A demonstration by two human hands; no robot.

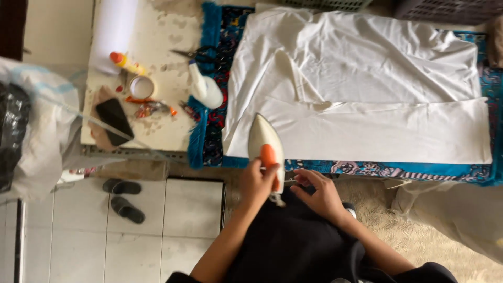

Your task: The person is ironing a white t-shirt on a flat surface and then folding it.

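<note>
A white iron [264, 142] with an orange handle stands at the near left corner of a white cloth [361, 89]. The cloth is spread over a blue patterned blanket [209, 131] on a table. My left hand [257, 183] grips the iron's handle from behind. My right hand [317, 195] hovers just right of the iron's rear end, at the blanket's front edge, fingers loosely apart, holding nothing that I can make out. A dark garment [293, 241] covers my lap below both hands.
Left of the blanket, a stained tabletop holds a white spray bottle [205, 90], scissors [201, 54], a tape roll [141, 86], a yellow bottle [126, 63], a black phone [114, 120] and a white roll [112, 31]. Dark slippers [123, 200] lie on the tiled floor. A white sack [36, 131] stands far left.
</note>
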